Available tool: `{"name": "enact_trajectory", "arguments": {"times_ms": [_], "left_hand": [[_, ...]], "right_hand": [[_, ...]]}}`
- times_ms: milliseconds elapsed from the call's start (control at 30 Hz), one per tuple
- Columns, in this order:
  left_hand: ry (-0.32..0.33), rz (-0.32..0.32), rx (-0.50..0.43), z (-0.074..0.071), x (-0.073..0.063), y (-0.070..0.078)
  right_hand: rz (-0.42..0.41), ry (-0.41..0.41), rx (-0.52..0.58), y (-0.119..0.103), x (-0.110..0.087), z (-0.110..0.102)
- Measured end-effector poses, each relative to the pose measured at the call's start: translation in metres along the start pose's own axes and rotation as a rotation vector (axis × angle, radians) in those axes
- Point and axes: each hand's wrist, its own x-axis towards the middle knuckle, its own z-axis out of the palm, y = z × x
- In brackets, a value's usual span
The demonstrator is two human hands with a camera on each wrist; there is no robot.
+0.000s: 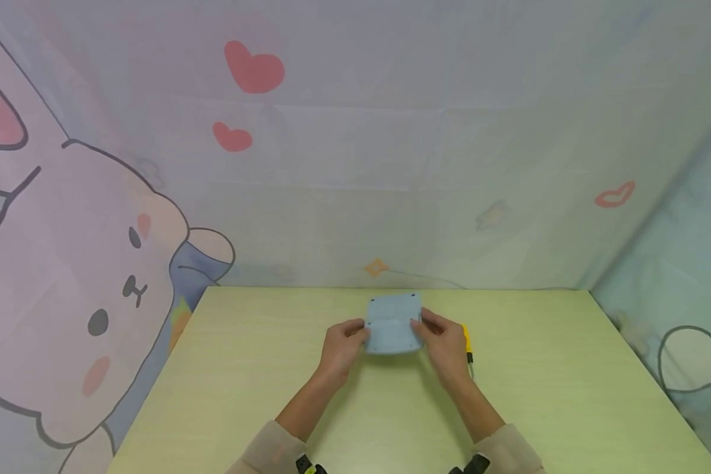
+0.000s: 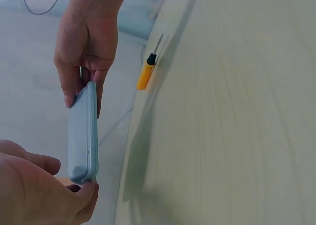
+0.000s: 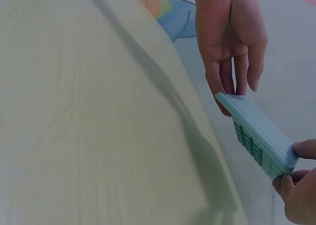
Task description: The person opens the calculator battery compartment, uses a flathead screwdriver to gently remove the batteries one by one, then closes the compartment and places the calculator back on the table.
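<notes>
Left hand (image 1: 342, 345) and right hand (image 1: 447, 345), part-closed, pinch the blue calculator (image 1: 393, 326) above the table (image 1: 243, 388); slackened grip could drop it near the four-o'clock screwdriver (image 1: 467, 342).

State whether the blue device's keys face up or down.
Down: the right wrist view shows keys on the underside of the blue device.

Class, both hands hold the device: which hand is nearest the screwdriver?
The right hand: the screwdriver lies on the table by its outer side, while the left hand is farther off, at the device's opposite edge.
</notes>
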Motion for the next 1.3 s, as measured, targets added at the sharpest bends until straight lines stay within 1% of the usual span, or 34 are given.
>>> {"name": "enact_trajectory", "arguments": {"times_ms": [200, 367, 467, 700, 867, 1067, 1300], "left_hand": [[0.007, -0.024, -0.017, 0.000, 0.001, -0.004], [0.007, -0.004, -0.013, 0.000, 0.001, -0.007], [0.006, 0.008, 0.005, -0.002, 0.001, -0.010], [0.013, 0.019, 0.121, -0.005, 0.003, -0.020], [0.017, 0.031, 0.169, -0.006, 0.004, -0.025], [0.027, 0.048, 0.207, -0.007, 0.003, -0.027], [0.015, 0.036, 0.218, -0.010, 0.002, -0.030]], "right_hand": [[0.020, -0.014, -0.024, 0.003, -0.002, -0.001], [0.037, -0.003, -0.061, 0.004, -0.005, -0.002], [0.040, 0.000, -0.079, 0.006, -0.007, -0.003], [0.031, -0.022, -0.126, 0.013, -0.009, -0.005], [0.039, -0.021, -0.157, 0.021, -0.011, -0.004], [0.045, -0.026, -0.176, 0.028, -0.012, -0.002], [0.040, -0.029, -0.181, 0.034, -0.010, -0.001]]}}
